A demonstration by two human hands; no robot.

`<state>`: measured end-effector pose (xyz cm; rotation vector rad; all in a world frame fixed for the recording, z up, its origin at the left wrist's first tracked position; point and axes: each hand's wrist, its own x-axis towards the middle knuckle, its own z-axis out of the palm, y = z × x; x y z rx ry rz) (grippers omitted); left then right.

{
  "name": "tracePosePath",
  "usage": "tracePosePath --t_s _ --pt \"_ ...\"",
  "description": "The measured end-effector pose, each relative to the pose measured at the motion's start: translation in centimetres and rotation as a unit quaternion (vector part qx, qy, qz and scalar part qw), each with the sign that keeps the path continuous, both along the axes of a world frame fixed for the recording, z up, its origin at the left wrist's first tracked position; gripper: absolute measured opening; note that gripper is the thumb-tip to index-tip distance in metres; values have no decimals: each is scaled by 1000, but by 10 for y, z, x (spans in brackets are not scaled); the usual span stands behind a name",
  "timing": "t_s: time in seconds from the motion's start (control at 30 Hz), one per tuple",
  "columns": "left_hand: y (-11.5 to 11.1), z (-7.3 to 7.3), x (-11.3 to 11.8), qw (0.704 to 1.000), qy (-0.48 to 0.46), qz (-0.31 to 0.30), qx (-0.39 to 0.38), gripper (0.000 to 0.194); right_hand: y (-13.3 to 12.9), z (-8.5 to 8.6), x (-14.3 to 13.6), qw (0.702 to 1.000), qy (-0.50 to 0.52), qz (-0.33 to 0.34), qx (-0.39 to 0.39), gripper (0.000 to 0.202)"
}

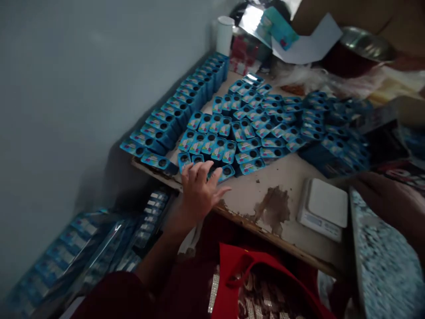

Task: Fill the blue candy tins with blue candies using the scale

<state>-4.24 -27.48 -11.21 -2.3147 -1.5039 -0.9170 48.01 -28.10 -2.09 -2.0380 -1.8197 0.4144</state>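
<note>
Many small blue boxes point(209, 144), each with a dark round spot on its top face, stand in groups on the worktable. My left hand point(201, 188) is at the table's front edge, fingers spread and slightly bent over the nearest boxes. Its fingertips cover part of those boxes; whether they touch is unclear. At the right, my right hand point(372, 186) is dim and blurred beside a block of blue boxes point(332, 155) and a dark printed carton point(381, 133). The fingers of that hand are hidden, so its grip does not show.
A white scale point(327, 204) sits on the worn tabletop point(249, 195). Right of it is a tray point(385, 261) of bluish-white bits. One long row of boxes point(179, 104) lines the wall. More blue packs point(66, 252) lie below left. Plastic film point(308, 75) and a metal bowl point(365, 44) are behind.
</note>
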Motion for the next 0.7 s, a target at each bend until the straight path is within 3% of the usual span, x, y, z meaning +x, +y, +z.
tracePosePath --t_s 0.1,0.17,0.27,0.37,0.47,0.53,0.6,0.7 --pt "12 -6 8 999 16 14 -38 35 -40 -9 36 984 -149 -88 -29 63" --pt "11 -7 9 1000 -8 -16 -22 23 -56 -10 47 993 -56 -73 -79 56" --pt "0 4 16 994 -60 -95 -1 18 -76 -9 66 989 17 -111 -92 47" --pt "-11 26 47 975 -118 -187 1 21 -100 -10 82 980 -46 -182 -67 32" --pt "-9 42 107 940 -167 -297 -5 25 -118 -14 85 962 -142 -214 -90 26" --pt "-3 42 159 922 -173 -346 -29 34 -126 -20 80 967 -130 -193 -99 26" --pt "3 37 214 914 -170 -363 -68 50 -137 -27 74 979 -89 -169 -75 28" --pt "7 25 289 909 -112 -347 -202 50 -165 -45 80 987 -34 -156 -13 38"
